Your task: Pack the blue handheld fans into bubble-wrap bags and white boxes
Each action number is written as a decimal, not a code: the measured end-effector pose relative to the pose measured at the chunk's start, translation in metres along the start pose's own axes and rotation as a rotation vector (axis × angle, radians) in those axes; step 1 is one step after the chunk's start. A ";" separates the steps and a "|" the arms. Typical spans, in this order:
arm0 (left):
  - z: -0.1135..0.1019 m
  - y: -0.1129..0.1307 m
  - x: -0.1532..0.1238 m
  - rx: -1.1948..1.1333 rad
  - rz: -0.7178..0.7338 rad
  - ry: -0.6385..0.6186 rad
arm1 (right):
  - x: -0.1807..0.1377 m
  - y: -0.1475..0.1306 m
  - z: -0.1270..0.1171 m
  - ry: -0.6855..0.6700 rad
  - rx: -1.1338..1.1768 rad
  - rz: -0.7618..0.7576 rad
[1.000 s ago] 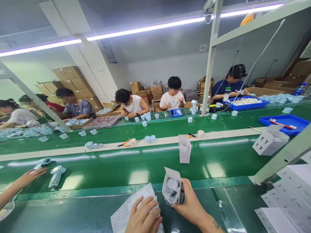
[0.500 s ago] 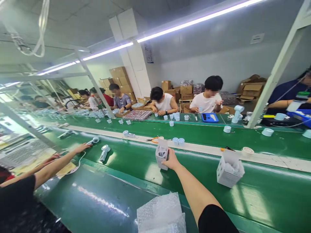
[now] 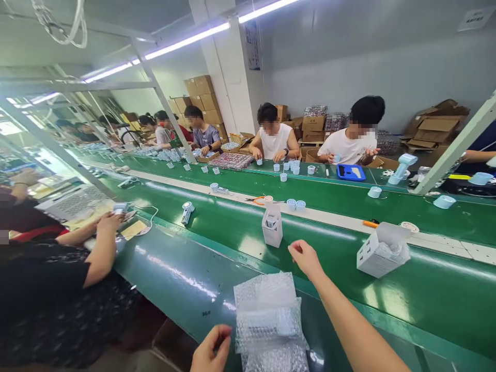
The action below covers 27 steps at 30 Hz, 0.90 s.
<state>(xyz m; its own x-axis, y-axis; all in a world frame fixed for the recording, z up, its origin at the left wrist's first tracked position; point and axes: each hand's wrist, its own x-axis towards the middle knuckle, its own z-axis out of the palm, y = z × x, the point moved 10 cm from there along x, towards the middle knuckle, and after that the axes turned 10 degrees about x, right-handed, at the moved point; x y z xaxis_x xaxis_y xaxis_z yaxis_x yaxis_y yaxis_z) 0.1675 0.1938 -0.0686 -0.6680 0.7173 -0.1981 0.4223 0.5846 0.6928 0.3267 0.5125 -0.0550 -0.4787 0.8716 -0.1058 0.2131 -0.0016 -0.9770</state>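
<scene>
My right hand hovers over the green conveyor belt, loosely curled and holding nothing, just right of a small white open box that stands upright on the belt with a wrapped item inside. My left hand is at the bottom edge, fingers curled, beside a stack of bubble-wrap bags on the near table edge; it touches nothing I can make out. A second white open box lies tilted on the belt further right.
A small white hand-held fan lies on the belt to the left. A co-worker's arms rest at the left table edge. Across the belt sit several people with blue cups, scissors and a blue tray. A metal frame post slants at right.
My right hand set the small white box upright on the belt, let go and drew back toward me. The view swung left; my left hand came off the bubble wrap.
</scene>
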 end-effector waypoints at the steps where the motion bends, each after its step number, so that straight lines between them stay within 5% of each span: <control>1: 0.003 0.008 0.006 0.047 0.051 -0.006 | -0.027 0.007 -0.004 -0.015 0.015 0.032; 6: 0.040 0.030 0.021 0.408 0.182 -0.213 | -0.160 0.077 -0.005 -0.036 0.058 0.201; 10: 0.068 0.036 0.018 0.561 0.214 -0.350 | -0.219 0.142 0.000 0.017 -0.025 0.361; 15: 0.108 0.048 0.026 0.673 0.340 -0.447 | -0.210 0.116 0.020 0.040 -0.180 0.108; 17: 0.113 0.047 0.034 0.635 0.347 -0.431 | -0.201 0.108 0.032 0.039 -0.230 0.119; 24: 0.092 0.040 0.059 0.442 0.352 -0.328 | -0.185 0.128 0.044 0.120 -0.306 0.227; 27: 0.087 0.036 0.068 0.449 0.330 -0.330 | -0.176 0.133 0.049 0.046 -0.192 0.125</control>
<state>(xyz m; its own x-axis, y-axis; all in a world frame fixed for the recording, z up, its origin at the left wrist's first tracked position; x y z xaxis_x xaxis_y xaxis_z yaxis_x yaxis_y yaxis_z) 0.1909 0.2967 -0.1174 -0.2660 0.9232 -0.2773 0.8361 0.3641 0.4104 0.3977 0.3350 -0.1757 -0.4000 0.8920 -0.2105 0.4283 -0.0212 -0.9034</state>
